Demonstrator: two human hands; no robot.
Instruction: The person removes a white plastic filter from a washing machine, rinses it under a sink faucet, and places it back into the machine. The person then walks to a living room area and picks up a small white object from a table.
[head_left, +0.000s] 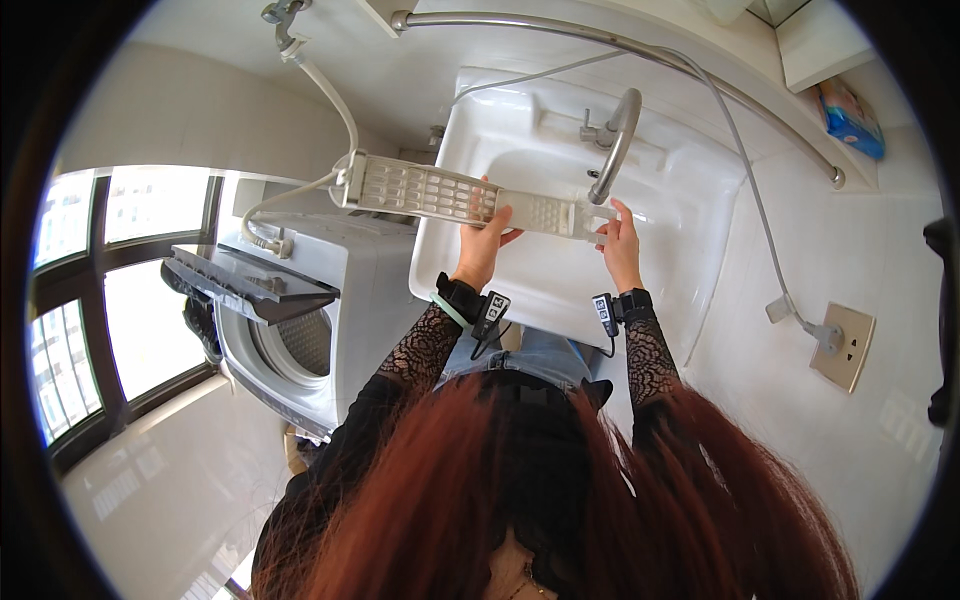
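Note:
A long, slotted off-white plastic rack (420, 193) is held nearly level above the white ceramic sink (495, 289). Its narrower right section (540, 212) has small raised cells and ends in translucent prongs (596, 225). My left hand (481, 244) grips the rack around its middle, the thumb on top and fingers underneath. At the pronged end, my right hand (621, 244) holds on with its fingertips. A curved metal faucet (624, 142) stands just behind that end, its spout close to my right fingers. The rack's left end reaches past the sink's left rim.
To the left stands a front-loading washing machine (375, 262) with an uncovered drum opening and a dark raised panel (251, 281). A pale hose (330, 97) runs down near the rack's left end. A metal rail (622, 41) crosses above the sink; a grey cable reaches a wall socket (844, 349).

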